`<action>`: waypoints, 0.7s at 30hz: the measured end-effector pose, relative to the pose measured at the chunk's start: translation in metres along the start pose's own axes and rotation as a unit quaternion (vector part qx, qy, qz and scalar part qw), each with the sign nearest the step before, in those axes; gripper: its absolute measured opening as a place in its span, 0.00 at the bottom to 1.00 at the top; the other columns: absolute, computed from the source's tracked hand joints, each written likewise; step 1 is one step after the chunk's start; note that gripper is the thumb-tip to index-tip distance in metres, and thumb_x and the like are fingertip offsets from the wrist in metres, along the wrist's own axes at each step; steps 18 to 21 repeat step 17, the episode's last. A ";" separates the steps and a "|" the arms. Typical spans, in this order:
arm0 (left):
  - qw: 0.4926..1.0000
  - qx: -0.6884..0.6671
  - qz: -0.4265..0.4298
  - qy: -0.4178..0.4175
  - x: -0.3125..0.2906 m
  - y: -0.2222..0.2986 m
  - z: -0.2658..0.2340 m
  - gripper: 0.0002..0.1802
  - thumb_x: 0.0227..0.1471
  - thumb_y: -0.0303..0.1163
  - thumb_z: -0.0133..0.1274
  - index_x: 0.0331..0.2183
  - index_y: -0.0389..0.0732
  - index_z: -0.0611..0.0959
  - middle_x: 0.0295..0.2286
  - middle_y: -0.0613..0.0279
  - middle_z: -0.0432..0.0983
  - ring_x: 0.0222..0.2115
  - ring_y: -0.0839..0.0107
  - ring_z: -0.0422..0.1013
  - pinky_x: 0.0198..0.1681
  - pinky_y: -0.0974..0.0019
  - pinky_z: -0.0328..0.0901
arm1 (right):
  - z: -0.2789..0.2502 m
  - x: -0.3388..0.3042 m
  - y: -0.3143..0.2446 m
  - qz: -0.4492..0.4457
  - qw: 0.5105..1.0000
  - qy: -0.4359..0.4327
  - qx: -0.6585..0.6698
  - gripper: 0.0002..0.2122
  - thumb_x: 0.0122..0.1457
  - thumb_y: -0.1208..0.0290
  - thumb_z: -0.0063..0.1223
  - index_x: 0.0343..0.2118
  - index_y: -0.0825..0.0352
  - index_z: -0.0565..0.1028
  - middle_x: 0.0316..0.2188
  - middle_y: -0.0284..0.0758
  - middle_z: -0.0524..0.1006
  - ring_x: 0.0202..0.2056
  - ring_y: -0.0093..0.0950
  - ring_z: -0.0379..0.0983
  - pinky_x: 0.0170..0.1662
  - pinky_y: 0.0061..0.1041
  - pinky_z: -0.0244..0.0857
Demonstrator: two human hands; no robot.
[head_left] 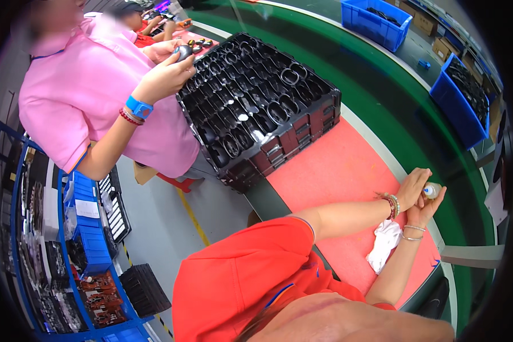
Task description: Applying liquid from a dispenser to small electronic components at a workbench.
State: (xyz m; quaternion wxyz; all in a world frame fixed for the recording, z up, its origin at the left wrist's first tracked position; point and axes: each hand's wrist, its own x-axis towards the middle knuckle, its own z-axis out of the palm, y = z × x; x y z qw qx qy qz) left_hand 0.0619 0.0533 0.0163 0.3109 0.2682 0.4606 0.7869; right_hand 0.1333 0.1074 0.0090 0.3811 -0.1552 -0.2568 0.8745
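Observation:
Both my hands meet over the green belt's edge at the right, around a small whitish bottle-like piece (pixel 432 191) with a blue spot. My left hand (pixel 413 187), a beaded bracelet at its wrist, is closed at the piece's left side. From below, my right hand (pixel 424 212) has its fingers and thumb round the same piece. The piece's lower part is hidden by the fingers. A crumpled white cloth (pixel 385 245) lies on the pink-red mat (pixel 336 176) between my forearms.
A stack of black trays (pixel 285 151) holding dark ring-shaped parts stands beyond the mat. Left of it a co-worker in pink (pixel 111 85) handles a dark rounded part (pixel 183 53). The green conveyor belt (pixel 382 102) curves past. Blue bins (pixel 376 25) stand behind; a blue rack (pixel 60 228) is at left.

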 end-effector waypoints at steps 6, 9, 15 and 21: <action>0.985 0.156 0.071 -0.003 -0.002 0.005 -0.035 0.17 0.54 0.39 0.43 0.32 0.33 0.75 0.32 0.52 0.69 0.35 0.59 0.68 0.38 0.65 0.62 | -0.001 0.003 -0.009 -0.021 0.998 0.045 -0.025 0.22 0.55 0.49 0.46 0.25 0.70 0.70 0.16 0.29 0.69 0.10 0.14 0.51 0.13 0.14 0.40; 0.970 0.228 0.052 -0.061 -0.016 0.009 -0.065 0.13 0.50 0.35 0.47 0.31 0.34 0.75 0.31 0.53 0.70 0.33 0.59 0.68 0.36 0.63 0.63 | 0.003 -0.001 -0.013 -0.041 0.995 0.074 -0.050 0.20 0.54 0.49 0.47 0.23 0.66 0.69 0.11 0.26 0.63 0.09 0.15 0.49 0.14 0.16 0.39; 0.944 0.302 0.082 -0.109 -0.038 0.023 -0.105 0.11 0.45 0.33 0.50 0.30 0.35 0.76 0.29 0.53 0.70 0.31 0.59 0.68 0.33 0.61 0.63 | -0.018 0.004 -0.006 -0.053 0.995 0.037 -0.081 0.21 0.54 0.48 0.47 0.24 0.66 0.69 0.13 0.26 0.65 0.09 0.15 0.49 0.14 0.15 0.39; 0.933 0.326 0.103 -0.116 -0.038 0.028 -0.111 0.12 0.43 0.33 0.51 0.30 0.35 0.76 0.29 0.52 0.70 0.32 0.59 0.69 0.35 0.60 0.63 | -0.012 0.003 -0.003 -0.054 0.992 0.032 -0.111 0.21 0.53 0.47 0.47 0.24 0.65 0.69 0.12 0.26 0.65 0.09 0.15 0.49 0.13 0.14 0.40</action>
